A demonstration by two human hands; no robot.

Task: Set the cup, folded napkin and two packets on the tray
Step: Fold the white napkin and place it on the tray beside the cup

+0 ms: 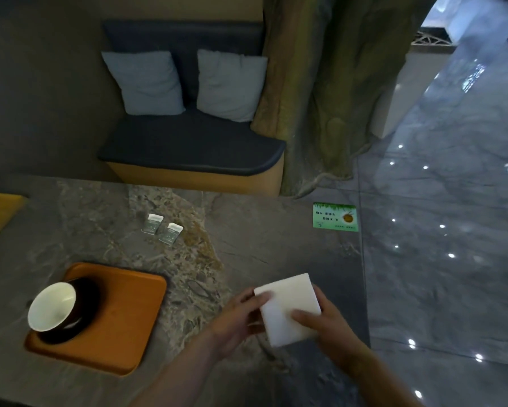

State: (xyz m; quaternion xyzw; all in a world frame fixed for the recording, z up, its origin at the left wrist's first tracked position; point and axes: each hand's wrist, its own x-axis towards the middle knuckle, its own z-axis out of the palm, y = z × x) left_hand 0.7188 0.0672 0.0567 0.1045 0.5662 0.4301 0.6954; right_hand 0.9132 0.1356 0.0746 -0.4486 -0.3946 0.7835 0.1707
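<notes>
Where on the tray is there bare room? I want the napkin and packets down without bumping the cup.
The cup fills the tray's left end. The right half, from the cup to the right rim, is bare. Both hands, left hand and right hand, hold the napkin; the two packets lie beyond on the table.

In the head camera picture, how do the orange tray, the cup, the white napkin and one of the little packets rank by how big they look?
Largest to smallest:
1. Orange tray
2. Cup and napkin: look alike, not ranked
3. Packet, though it lies farther away

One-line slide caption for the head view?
Both hands hold the folded napkin; cup on tray, packets still on table.
</notes>
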